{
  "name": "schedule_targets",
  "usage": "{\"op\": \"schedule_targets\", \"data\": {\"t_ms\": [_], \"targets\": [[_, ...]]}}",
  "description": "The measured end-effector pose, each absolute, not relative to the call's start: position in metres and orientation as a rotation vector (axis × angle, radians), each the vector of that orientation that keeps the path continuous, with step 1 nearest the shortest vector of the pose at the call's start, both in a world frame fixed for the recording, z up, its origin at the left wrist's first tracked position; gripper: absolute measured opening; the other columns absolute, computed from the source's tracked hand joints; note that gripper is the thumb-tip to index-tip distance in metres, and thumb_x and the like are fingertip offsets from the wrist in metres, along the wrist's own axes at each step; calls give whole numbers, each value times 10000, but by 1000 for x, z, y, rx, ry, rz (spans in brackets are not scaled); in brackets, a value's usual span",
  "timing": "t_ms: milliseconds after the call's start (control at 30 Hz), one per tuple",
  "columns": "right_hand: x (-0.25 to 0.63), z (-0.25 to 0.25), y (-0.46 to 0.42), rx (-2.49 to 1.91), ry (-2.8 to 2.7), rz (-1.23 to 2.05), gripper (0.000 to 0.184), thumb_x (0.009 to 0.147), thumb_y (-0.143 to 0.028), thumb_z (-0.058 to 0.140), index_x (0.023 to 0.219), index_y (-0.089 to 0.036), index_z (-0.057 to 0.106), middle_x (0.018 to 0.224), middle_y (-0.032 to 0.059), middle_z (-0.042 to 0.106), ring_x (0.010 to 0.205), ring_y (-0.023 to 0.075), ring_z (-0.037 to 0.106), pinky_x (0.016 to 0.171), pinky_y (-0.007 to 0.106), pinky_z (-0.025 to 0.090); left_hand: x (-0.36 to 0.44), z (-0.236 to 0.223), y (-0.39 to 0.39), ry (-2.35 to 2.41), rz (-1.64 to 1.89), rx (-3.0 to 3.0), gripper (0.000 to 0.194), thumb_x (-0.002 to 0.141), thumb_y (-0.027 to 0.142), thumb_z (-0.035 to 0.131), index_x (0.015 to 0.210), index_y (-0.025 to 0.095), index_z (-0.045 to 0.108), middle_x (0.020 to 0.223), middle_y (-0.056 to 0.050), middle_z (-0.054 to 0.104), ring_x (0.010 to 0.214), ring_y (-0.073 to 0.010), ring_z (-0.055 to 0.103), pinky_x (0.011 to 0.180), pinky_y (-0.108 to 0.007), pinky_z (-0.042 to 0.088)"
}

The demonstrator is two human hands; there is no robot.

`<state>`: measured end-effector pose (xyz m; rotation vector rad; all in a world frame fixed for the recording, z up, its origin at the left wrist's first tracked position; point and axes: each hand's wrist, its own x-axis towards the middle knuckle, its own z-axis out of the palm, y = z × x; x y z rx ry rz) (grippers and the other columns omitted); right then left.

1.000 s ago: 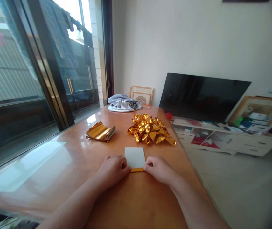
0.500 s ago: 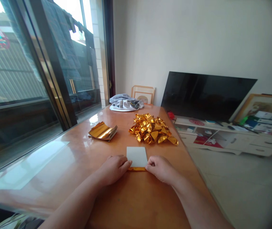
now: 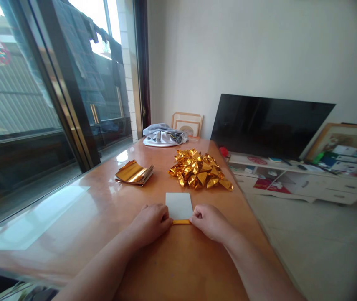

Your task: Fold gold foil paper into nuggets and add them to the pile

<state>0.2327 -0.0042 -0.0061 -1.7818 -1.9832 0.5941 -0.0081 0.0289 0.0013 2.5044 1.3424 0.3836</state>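
Note:
A sheet of gold foil paper point(image 3: 178, 205) lies on the table with its pale side up. Along its near edge runs a narrow folded gold strip. My left hand point(image 3: 153, 220) is closed at the left end of that strip, thumb and fingers pinching it. At the right end my right hand point(image 3: 208, 220) pinches the fold in the same way, its fingers curled. Beyond the hands, a heap of folded gold foil pieces point(image 3: 197, 169) sits to the right. A stack of gold foil sheets point(image 3: 134, 172) rests to the left.
Bundled grey and white cloth point(image 3: 162, 136) lies at the far end of the glossy wooden table point(image 3: 178, 267). To the right stand a low white cabinet point(image 3: 319, 186) and a large television point(image 3: 269, 125). A sliding glass door point(image 3: 72, 96) borders the left side.
My left hand's thumb and fingers have come down onto the left end of the gold fold, which looks slightly narrower. My right hand has hardly moved.

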Motion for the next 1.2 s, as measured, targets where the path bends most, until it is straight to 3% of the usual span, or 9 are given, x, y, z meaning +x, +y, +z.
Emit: {"op": "schedule_targets", "data": {"t_ms": [300,400,600,767,967,1100,1200], "targets": [[228,-1,-6,-1814,-2005,490,124,800,-290,608,728,-198,648,746,0,668,674,131,539,568,238,269,-5,2,26,1423,388,2489,170,847,346,556,738,218,537,789,7,635,748,-174,559,694,-304,329],[227,0,-8,-1810,-2025,466,109,805,-264,597,729,-196,637,769,3,663,695,131,541,576,237,263,-4,8,23,1440,403,2503,92,830,317,583,855,229,578,826,-2,644,809,-197,576,733,-319,346],[226,3,-9,-1863,-2036,467,107,827,-266,597,757,-191,624,812,12,662,721,134,547,604,236,275,-1,21,14,1134,463,2726,240,874,171,541,1047,283,664,1030,-47,626,995,-239,546,840,-352,383],[224,6,-10,-1904,-2048,454,88,829,-252,603,766,-191,616,831,11,662,751,137,556,607,242,263,3,24,11,924,380,2831,319,976,224,456,1099,352,722,941,-61,596,936,-227,525,817,-343,401],[224,11,-15,-1955,-2050,390,118,853,-310,615,800,-205,608,852,17,684,755,146,584,604,253,262,4,25,13,861,319,2886,292,968,250,498,1086,366,737,914,-62,590,950,-233,513,838,-350,395],[224,22,-22,-2091,-2054,240,52,881,-260,580,866,-223,613,852,24,715,781,174,632,590,275,245,4,25,13,871,321,2901,288,966,244,502,1072,370,737,899,-56,590,940,-231,512,830,-347,386],[219,32,-30,-2107,-2107,150,109,926,-250,523,955,-238,627,872,42,736,814,200,670,607,287,276,5,24,13,878,317,2914,289,973,253,486,1063,361,739,894,-60,589,932,-232,515,822,-351,382]]}}
